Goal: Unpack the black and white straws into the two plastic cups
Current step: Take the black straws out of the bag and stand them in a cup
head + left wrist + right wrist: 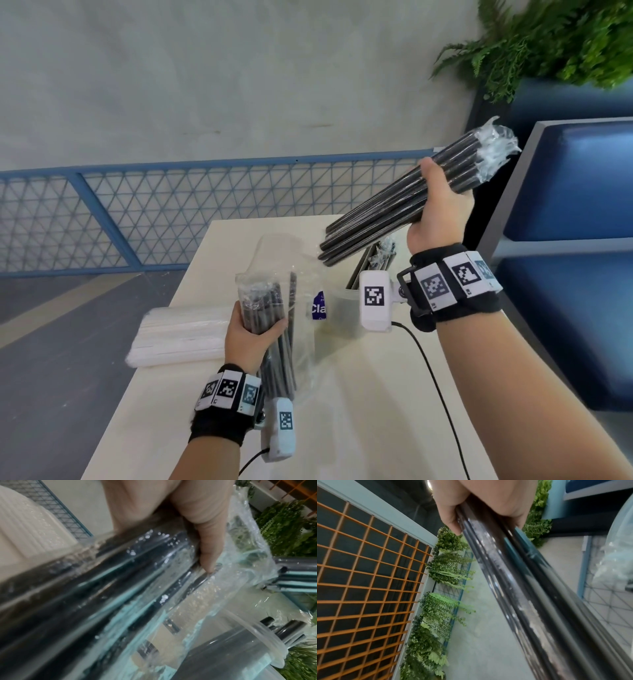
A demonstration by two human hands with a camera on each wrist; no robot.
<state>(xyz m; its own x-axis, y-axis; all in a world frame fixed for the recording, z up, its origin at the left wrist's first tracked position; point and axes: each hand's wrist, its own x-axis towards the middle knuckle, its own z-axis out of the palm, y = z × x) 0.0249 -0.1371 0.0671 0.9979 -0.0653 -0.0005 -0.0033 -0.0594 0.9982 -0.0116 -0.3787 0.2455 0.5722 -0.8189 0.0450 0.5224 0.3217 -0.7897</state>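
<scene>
My left hand [255,330] grips a clear plastic bag of black straws [270,308] upright above the table; the thumb [205,545] presses on the bag's film [120,581]. Raised to the right, my right hand [436,202] grips a slanted bundle of wrapped black straws [387,217], whose shafts [522,588] run past its fingers [452,520]. Below that bundle stands a clear plastic cup [342,308] with black straws [376,260] in it, partly hidden by my right wrist's camera. The cup's rim [248,628] lies beside the bag. A pack of white straws [178,335] lies at the table's left edge.
The pale table [359,394] is narrow, and the floor drops away on its left. A blue bench [565,192] stands close on the right with a plant [548,41] behind it. A blue mesh fence [171,212] runs behind. A black cable [431,370] crosses the table.
</scene>
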